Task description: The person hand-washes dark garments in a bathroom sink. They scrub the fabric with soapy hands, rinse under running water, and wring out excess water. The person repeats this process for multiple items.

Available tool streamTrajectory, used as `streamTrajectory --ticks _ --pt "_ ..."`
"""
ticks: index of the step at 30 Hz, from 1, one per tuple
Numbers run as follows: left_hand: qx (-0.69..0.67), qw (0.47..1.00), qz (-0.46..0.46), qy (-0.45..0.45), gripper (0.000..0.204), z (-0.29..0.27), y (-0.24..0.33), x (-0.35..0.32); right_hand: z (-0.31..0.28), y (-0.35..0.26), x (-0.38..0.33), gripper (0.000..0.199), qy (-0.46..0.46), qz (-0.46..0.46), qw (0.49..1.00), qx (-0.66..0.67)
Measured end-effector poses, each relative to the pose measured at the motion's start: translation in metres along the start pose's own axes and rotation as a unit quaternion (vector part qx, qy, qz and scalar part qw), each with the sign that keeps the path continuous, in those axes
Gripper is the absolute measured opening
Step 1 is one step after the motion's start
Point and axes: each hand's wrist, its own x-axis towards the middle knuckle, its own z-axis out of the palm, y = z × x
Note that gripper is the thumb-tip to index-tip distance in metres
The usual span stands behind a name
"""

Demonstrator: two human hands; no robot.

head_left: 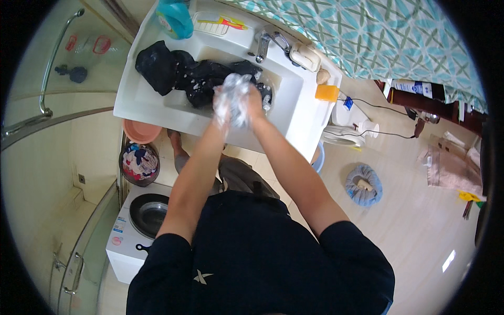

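Both arms reach forward over a white sink [296, 92]. My left hand [221, 111] and my right hand [255, 105] are closed from either side around a sudsy cloth [237, 94], blurred by motion and thick with white foam. Foam hides most of the fingers. Below and beyond the hands, dark wet clothes [197, 79] lie in the basin, flecked with suds. One black bunch [156, 67] rests up against the basin's left side. Behind the basin, the chrome faucet [263, 46] points toward the clothes.
A teal bottle [177, 20] and a ridged soap tray [210, 24] line the sink's back edge. An orange block [327, 93] sits on its right rim. A front-loading washer [123, 257], laundry basket [139, 161] and pink basin [140, 131] stand lower left.
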Motion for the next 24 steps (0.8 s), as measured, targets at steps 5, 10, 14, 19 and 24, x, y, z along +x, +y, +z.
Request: streamTrajectory --ticks 5,10,14,19,24 --pt "0.049 0.987 0.122 -0.089 0.030 -0.013 -0.016 0.017 -0.002 -0.021 -0.023 0.050 0.070 -0.091 0.989 -0.095" --pt "0.098 0.992 0.032 0.075 0.038 -0.002 -0.022 0.013 -0.011 -0.051 -0.036 0.052 0.103 0.036 0.994 -0.024" --pt "0.044 0.995 0.038 0.076 0.038 0.012 -0.028 -0.005 0.000 -0.047 -0.049 0.042 0.115 -0.053 0.988 -0.086" --pt "0.145 0.980 -0.013 0.135 0.046 0.010 -0.004 -0.011 -0.005 -0.032 -0.022 0.035 0.079 0.086 0.979 0.166" --pt "0.298 0.936 0.183 -0.039 0.038 0.015 0.027 -0.021 0.009 -0.003 -0.013 0.029 0.126 -0.082 0.986 0.066"
